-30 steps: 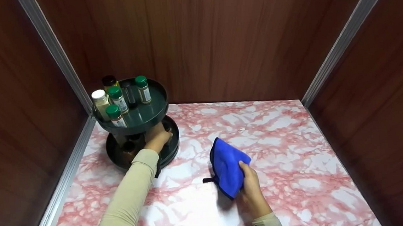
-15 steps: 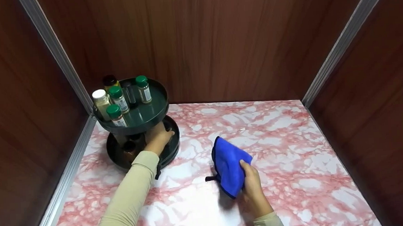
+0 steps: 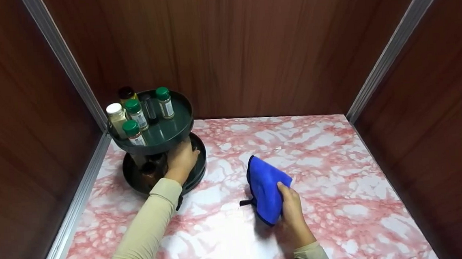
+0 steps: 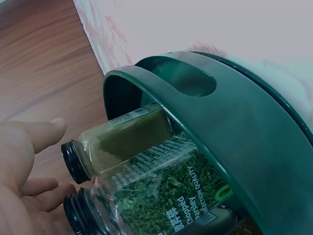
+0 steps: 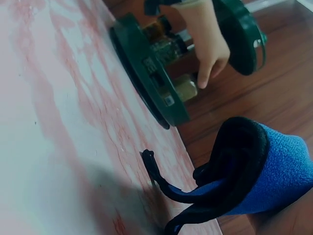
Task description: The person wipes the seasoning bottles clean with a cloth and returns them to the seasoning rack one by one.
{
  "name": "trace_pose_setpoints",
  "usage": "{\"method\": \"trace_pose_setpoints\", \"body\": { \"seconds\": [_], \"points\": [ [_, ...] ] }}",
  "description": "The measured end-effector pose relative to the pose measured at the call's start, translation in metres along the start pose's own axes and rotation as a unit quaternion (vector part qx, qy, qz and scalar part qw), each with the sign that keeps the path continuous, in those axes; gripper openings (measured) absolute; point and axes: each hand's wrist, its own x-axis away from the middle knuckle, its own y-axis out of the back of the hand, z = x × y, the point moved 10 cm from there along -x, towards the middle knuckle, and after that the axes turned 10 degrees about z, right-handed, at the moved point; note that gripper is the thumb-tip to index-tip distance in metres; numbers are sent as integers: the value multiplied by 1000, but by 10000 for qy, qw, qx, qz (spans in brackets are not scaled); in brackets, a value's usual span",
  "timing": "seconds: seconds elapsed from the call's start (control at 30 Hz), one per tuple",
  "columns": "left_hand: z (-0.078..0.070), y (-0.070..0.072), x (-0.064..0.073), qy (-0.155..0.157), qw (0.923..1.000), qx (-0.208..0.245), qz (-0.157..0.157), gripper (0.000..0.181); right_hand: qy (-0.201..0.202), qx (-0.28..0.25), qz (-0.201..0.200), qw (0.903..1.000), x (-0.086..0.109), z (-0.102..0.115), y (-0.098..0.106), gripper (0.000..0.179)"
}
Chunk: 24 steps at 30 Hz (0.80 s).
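A dark green two-tier rack has a round upper tray [image 3: 168, 134] and a round lower tray [image 3: 197, 173]. Between the tiers reaches my left hand [image 3: 181, 161], its fingertips partly hidden under the upper tray. The left wrist view shows the thumb stretched out and the fingers loosely bent beside the black caps of a jar of chopped parsley [image 4: 166, 186] and a jar of greenish powder [image 4: 132, 134]. My right hand [image 3: 292, 208] grips a folded blue cloth [image 3: 264, 184] with black edging and a black loop [image 3: 246, 202], above the table at the right.
On the upper tray stand several spice bottles, among them a white-capped bottle [image 3: 117, 119] and a green-capped bottle [image 3: 166, 105]. Brown bottles [image 3: 149, 169] sit on the lower tray. Dark wood-grain panels [image 3: 250, 51] enclose the pink-and-white marbled table [image 3: 318, 152].
My left hand has shifted slightly between the tiers, its wrist turning a little. My right hand has drifted slightly to the right with the cloth. The bottles on top stay put.
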Motion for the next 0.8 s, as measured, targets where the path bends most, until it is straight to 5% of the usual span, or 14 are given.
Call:
{"method": "trace_pose_setpoints", "body": {
  "seconds": [0.13,0.3,0.8],
  "points": [
    [-8,6,8,-118,9994,-251,-187,58,156,614,-133,9979,-1,9,5,36],
    [-18,6,16,-216,9991,-300,-199,57,249,621,-223,9975,-4,8,8,33],
    [-75,5,55,-1527,9788,-869,-1050,52,825,1688,-192,9820,-5,32,-2,27]
  ]
}}
